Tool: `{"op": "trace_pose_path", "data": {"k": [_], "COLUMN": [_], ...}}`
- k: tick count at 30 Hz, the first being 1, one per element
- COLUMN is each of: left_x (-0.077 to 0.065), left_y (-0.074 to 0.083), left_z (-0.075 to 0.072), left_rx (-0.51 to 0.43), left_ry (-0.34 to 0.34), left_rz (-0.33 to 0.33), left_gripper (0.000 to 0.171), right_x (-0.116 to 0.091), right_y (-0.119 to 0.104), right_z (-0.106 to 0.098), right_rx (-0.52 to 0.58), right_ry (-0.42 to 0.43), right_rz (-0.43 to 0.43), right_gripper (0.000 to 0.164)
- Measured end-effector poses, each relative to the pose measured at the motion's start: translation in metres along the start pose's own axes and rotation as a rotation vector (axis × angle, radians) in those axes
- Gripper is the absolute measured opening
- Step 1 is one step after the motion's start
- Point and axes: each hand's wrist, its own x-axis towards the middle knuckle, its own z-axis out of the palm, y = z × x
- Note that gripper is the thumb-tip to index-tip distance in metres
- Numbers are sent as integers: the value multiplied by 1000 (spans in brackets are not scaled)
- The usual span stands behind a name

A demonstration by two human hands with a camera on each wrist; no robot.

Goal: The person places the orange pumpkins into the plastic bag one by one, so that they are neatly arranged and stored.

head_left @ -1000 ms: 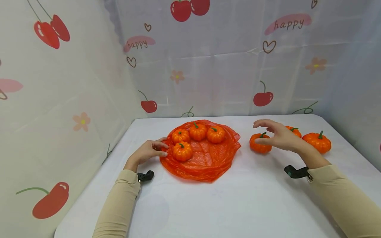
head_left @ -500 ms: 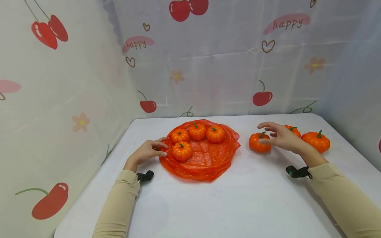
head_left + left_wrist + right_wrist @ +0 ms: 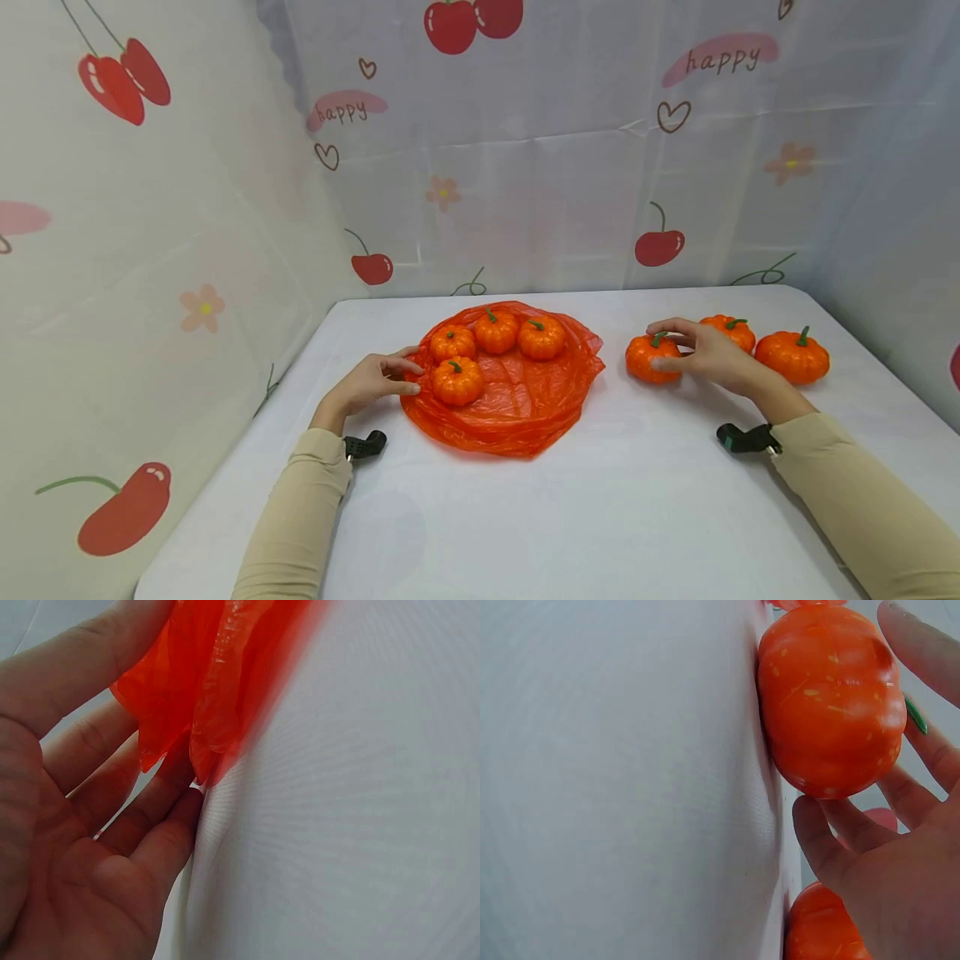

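A thin red plastic bag (image 3: 517, 417) lies spread wide on the table, with several small orange pumpkins (image 3: 459, 381) grouped on its left and back parts. At the bag's left edge, my left hand (image 3: 371, 385) holds the film between thumb and fingers; the wrist view shows the film (image 3: 217, 682) hanging between them. To the right of the bag stands another small pumpkin (image 3: 651, 360) with a green stem. My right hand (image 3: 708, 358) reaches around its right side, thumb and fingers spread. In the right wrist view the fingertips are right at this pumpkin (image 3: 829, 705).
Two more pumpkins stand to the right, one partly behind the right hand (image 3: 729, 332) and a larger one (image 3: 793, 357) beside it. The white table (image 3: 570, 517) is bounded by a printed cloth (image 3: 525, 208) at the back and sides.
My right hand has drawn back slightly and lowered to the nearest loose pumpkin, uncovering more of the one behind. The left hand and bag stay put.
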Motion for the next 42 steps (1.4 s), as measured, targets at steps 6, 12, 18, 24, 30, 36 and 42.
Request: {"op": "trace_pose_path", "data": {"k": [6, 12, 18, 24, 30, 36, 42], "left_x": [0, 1, 3, 2, 0, 0, 2], "left_y": [-1, -3, -4, -4, -3, -5, -4], "left_z": [0, 0, 0, 0, 1, 1, 1], "left_rx": [1, 14, 21, 23, 19, 29, 23], "left_ry": [1, -1, 1, 6, 9, 12, 9], "left_rz": [10, 6, 0, -5, -8, -12, -4], "left_gripper": [36, 37, 37, 37, 37, 37, 36], "right_x": [0, -4, -3, -3, -3, -6, -6], "right_y": [3, 9, 14, 13, 3, -21, -47], "right_z": [1, 0, 1, 1, -4, -9, -7], "right_rx": [36, 36, 56, 54, 51, 80, 183], "right_ry": [-5, -24, -44, -30, -19, -5, -26], "right_rz": [-4, -37, -54, -55, -55, -76, -89], "right_gripper": [64, 63, 67, 63, 64, 62, 60]}}
